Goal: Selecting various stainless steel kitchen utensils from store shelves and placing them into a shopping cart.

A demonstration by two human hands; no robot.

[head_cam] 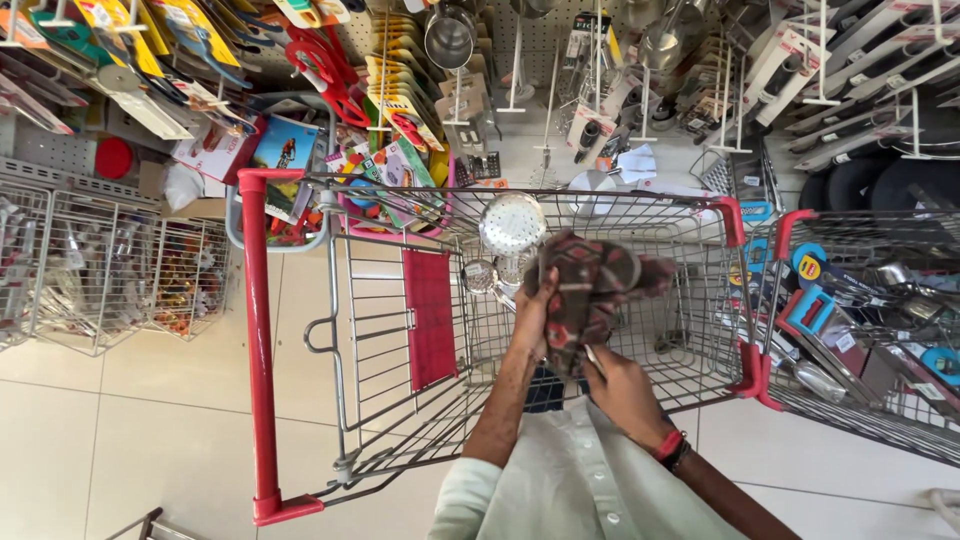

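Note:
My left hand (pixel 531 318) and my right hand (pixel 620 385) both grip a dark patterned cloth with red and brown markings (pixel 592 285), bunched up over the basket of a shopping cart (pixel 700 330). The left hand clutches its left side, the right hand pinches its lower edge. Just behind the cloth, a round perforated metal strainer (pixel 512 222) and a small shiny metal cup (pixel 480 276) sit in the cart. A red band is on my right wrist.
The cart has a red handle bar (pixel 258 340) and a red child-seat flap (pixel 430 315). Shelves of kitchen tools, scissors and utensils hang ahead. Wire baskets (pixel 120 275) stand at left; a second red-trimmed cart (pixel 860 330) holds goods at right. Tiled floor lies below.

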